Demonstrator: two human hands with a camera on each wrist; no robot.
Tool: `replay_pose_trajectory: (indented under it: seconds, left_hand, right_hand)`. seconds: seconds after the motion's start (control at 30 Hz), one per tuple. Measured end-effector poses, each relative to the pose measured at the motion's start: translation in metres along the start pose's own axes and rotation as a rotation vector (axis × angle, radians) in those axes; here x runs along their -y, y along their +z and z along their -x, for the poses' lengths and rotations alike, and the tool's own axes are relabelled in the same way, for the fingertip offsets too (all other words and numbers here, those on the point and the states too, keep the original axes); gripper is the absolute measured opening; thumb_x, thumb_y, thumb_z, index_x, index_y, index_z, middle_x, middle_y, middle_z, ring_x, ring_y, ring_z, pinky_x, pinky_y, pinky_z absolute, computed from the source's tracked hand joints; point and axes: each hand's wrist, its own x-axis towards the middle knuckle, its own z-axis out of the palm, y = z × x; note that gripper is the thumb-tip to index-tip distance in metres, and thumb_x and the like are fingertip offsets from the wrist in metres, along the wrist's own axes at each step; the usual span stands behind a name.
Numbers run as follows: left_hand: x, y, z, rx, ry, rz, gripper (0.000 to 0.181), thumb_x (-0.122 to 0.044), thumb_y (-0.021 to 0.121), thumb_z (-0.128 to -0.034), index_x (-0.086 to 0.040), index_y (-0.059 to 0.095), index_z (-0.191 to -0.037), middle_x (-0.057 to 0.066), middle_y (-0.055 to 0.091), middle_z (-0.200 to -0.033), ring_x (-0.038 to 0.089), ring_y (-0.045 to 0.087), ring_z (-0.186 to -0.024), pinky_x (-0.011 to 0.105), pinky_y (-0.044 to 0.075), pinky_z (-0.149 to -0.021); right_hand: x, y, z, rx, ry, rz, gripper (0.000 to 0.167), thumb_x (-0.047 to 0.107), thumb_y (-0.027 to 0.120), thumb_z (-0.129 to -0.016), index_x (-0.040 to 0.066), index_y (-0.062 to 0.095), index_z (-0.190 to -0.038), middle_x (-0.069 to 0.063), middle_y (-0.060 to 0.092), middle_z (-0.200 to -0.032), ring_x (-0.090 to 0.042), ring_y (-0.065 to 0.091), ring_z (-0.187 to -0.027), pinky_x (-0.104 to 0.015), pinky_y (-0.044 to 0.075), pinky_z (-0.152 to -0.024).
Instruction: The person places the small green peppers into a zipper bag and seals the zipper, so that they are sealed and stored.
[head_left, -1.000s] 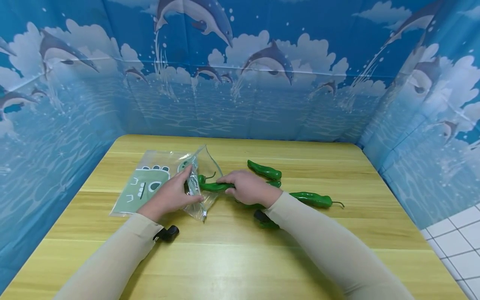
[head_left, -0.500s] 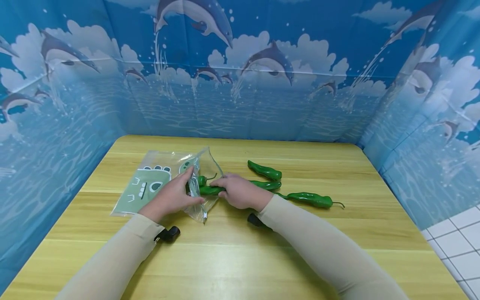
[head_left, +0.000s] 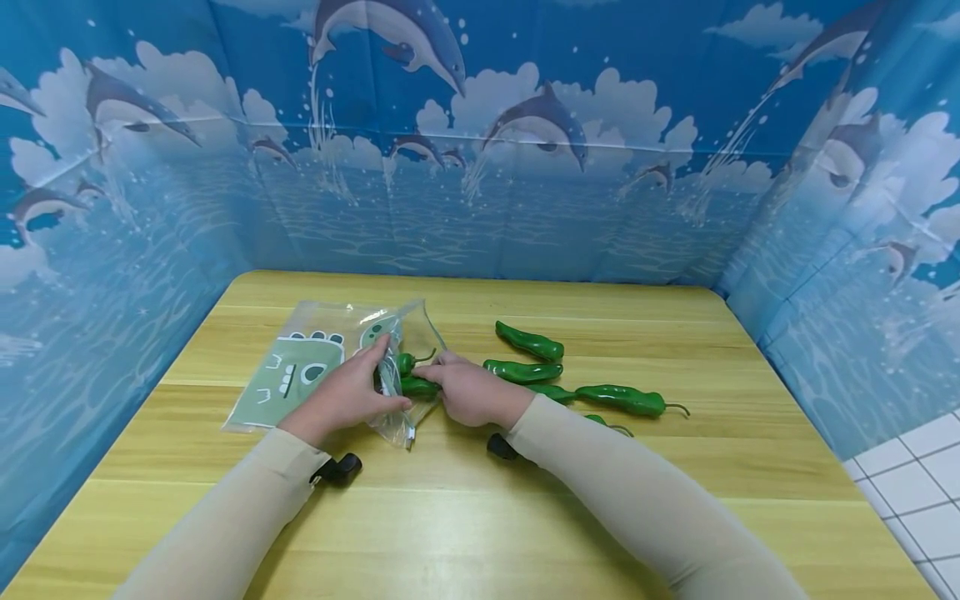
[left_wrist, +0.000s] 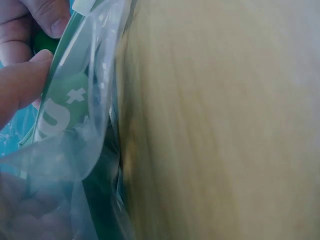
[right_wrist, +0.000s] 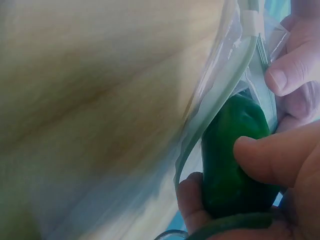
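Note:
A clear zip bag [head_left: 281, 387] with a green cartoon print lies on the left part of the table, its mouth facing right. My left hand [head_left: 347, 392] holds the bag's near layer by the mouth, thumb at the rim; some fingers show blurred through the plastic in the left wrist view. Between the thumb and fingers of my right hand [head_left: 476, 390] is a green chili pepper [right_wrist: 232, 155], its far end inside the bag's mouth. Beside it in the mouth lies another green pepper [head_left: 406, 363], its stem pointing out.
Several loose green peppers lie right of the bag: one at the back [head_left: 528, 340], a middle one [head_left: 522, 372] and a long-stemmed one [head_left: 621, 398] among them. My right forearm partly covers others. A dolphin-print curtain [head_left: 480, 208] stands behind the wooden table [head_left: 420, 525].
My right hand has moved left, carrying the pepper farther into the bag's mouth. Loose peppers that the right arm covered now show. The left hand and bag have shifted only slightly.

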Motion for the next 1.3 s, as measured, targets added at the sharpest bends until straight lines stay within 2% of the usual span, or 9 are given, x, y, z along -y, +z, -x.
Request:
replay_pose_trajectory:
  seconds: [0.17, 0.27, 0.47, 0.63, 0.77, 0.9, 1.13, 1.3]
  left_hand:
    - [-0.0013, -0.0002, 0.0007, 0.0, -0.001, -0.003, 0.122, -0.047, 0.087, -0.0842, -0.004, 0.011, -0.17, 0.024, 0.026, -0.172, 0.047, 0.036, -0.154, 0.063, 0.039, -0.119]
    - [-0.0018, -0.0004, 0.0007, 0.001, -0.003, 0.001, 0.122, -0.047, 0.087, -0.0839, -0.004, 0.011, -0.17, 0.024, 0.026, -0.172, 0.047, 0.037, -0.153, 0.063, 0.04, -0.119]
    - [-0.0008, 0.0001, 0.0005, 0.004, -0.004, -0.002, 0.122, -0.047, 0.086, -0.0842, -0.004, 0.011, -0.17, 0.024, 0.027, -0.172, 0.046, 0.038, -0.153, 0.063, 0.041, -0.119]
    - [-0.0004, -0.0007, 0.0003, 0.002, 0.002, -0.005, 0.121, -0.047, 0.086, -0.0841, -0.004, 0.012, -0.17, 0.024, 0.028, -0.172, 0.046, 0.038, -0.153, 0.062, 0.04, -0.119]
    - [-0.0003, -0.0012, 0.0002, 0.006, 0.0, -0.004, 0.121, -0.047, 0.086, -0.0844, -0.005, 0.012, -0.17, 0.023, 0.027, -0.172, 0.045, 0.037, -0.153, 0.062, 0.04, -0.12]
    - [-0.0006, -0.0013, 0.0, 0.011, -0.003, -0.003, 0.121, -0.048, 0.086, -0.0846, -0.006, 0.012, -0.17, 0.022, 0.027, -0.172, 0.045, 0.037, -0.154, 0.062, 0.04, -0.12]
    - [-0.0001, -0.0015, 0.0003, 0.015, 0.004, -0.013, 0.12, -0.049, 0.085, -0.0849, -0.004, 0.012, -0.17, 0.024, 0.027, -0.171, 0.046, 0.037, -0.153, 0.062, 0.04, -0.12]
    - [0.0, -0.002, 0.0014, 0.021, 0.011, -0.011, 0.121, -0.049, 0.086, -0.084, -0.004, 0.013, -0.169, 0.024, 0.028, -0.171, 0.046, 0.037, -0.154, 0.062, 0.039, -0.12]
  right_hand:
    - [0.0007, 0.0025, -0.0027, -0.019, 0.025, -0.004, 0.051, 0.009, 0.054, -0.109, 0.014, 0.048, -0.159, -0.012, 0.054, -0.154, -0.026, 0.057, -0.14, -0.041, 0.05, -0.116]
    - [0.0007, 0.0029, -0.0034, -0.04, 0.04, -0.017, 0.05, 0.01, 0.056, -0.108, 0.013, 0.049, -0.157, -0.01, 0.054, -0.157, -0.026, 0.052, -0.147, -0.043, 0.045, -0.121]
    - [0.0003, 0.0047, -0.003, -0.064, 0.047, -0.016, 0.048, 0.011, 0.059, -0.107, 0.014, 0.053, -0.155, -0.006, 0.057, -0.156, -0.027, 0.052, -0.147, -0.043, 0.043, -0.122]
    - [0.003, 0.0034, -0.001, -0.056, 0.048, 0.015, 0.051, 0.004, 0.057, -0.106, 0.013, 0.052, -0.156, -0.012, 0.056, -0.155, -0.03, 0.052, -0.145, -0.044, 0.044, -0.121]
    - [0.005, 0.0029, 0.0005, -0.037, 0.074, 0.019, 0.057, -0.002, 0.05, -0.104, 0.015, 0.049, -0.159, -0.016, 0.055, -0.15, -0.026, 0.058, -0.136, -0.038, 0.051, -0.113]
    - [0.0051, 0.0045, 0.0006, -0.042, 0.069, 0.021, 0.059, -0.005, 0.05, -0.103, 0.015, 0.049, -0.159, -0.015, 0.057, -0.144, -0.021, 0.062, -0.124, -0.033, 0.056, -0.103]
    - [0.0049, 0.0081, 0.0, -0.09, 0.033, 0.01, 0.052, 0.002, 0.06, -0.104, 0.009, 0.052, -0.155, -0.012, 0.059, -0.151, -0.025, 0.057, -0.14, -0.038, 0.049, -0.116]
    - [0.0038, 0.0105, 0.0001, -0.105, 0.043, -0.023, 0.051, 0.003, 0.063, -0.103, 0.01, 0.054, -0.152, -0.011, 0.06, -0.15, -0.026, 0.058, -0.14, -0.04, 0.048, -0.118]
